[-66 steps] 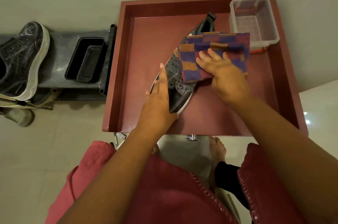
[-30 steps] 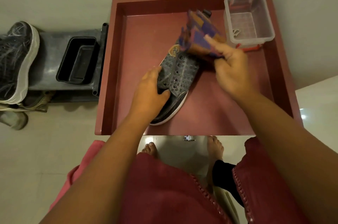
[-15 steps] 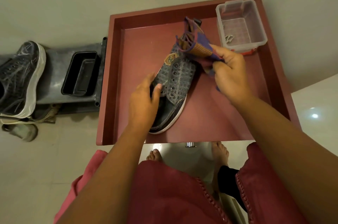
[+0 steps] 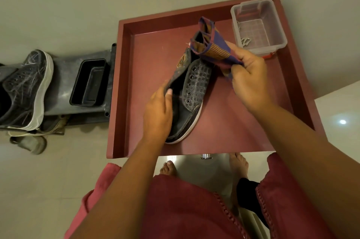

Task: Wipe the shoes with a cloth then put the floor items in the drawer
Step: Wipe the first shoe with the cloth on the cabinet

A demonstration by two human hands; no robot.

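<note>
The dark shoe (image 4: 188,90) lies inside the open red drawer (image 4: 124,86), toe toward the person and heel toward the back wall, its white sole edge resting on the drawer floor. The left hand (image 4: 157,115) grips the shoe's near left side, thumb curled over the edge of the opening and the fingers hidden behind the upper. Just beyond that grip and to its right, the right hand (image 4: 248,78) is clenched round a bunched purple and orange striped cloth (image 4: 212,47), pinching it between thumb and fingers; the loose end of the cloth stands up over the shoe's heel collar, and whether it touches the shoe there cannot be told.

Beyond the right hand, in the drawer's far right corner, sits a clear plastic box (image 4: 280,30) with no lid on it; a few small metal pieces (image 4: 245,40) lie on its floor.

Left of the left hand, outside the drawer, a grey rack (image 4: 64,75) carries a black rectangular tub (image 4: 88,82), whose contents cannot be made out, and further left a second dark shoe (image 4: 27,90) with a white sole.
</note>
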